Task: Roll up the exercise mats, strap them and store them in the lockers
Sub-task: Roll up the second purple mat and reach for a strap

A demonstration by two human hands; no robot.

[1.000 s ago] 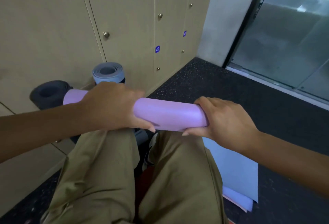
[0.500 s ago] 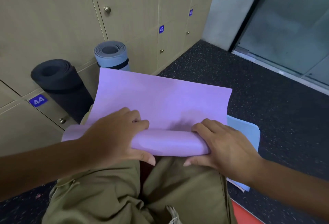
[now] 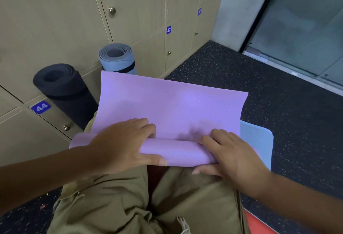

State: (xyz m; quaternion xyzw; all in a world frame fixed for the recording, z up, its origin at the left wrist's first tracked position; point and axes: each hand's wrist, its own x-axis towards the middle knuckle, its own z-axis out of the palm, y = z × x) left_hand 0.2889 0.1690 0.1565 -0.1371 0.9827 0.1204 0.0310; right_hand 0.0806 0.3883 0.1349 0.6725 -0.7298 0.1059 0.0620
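Note:
A purple mat lies across my knees, partly rolled, its loose end spread flat away from me. My left hand grips the rolled part near its left half, fingers over the top and thumb under the near side. My right hand grips the roll's right end the same way. A black rolled mat and a light blue rolled mat with a black strap stand upright against the lockers.
Beige locker doors with brass knobs and blue number plates 44 and 42 fill the left. A flat blue mat lies on the dark speckled floor to my right. A glass door stands far right.
One second ago the purple mat was a tight roll held up in both hands; since then it came down onto my knees with its end unrolled flat. Little changed in the last half second.

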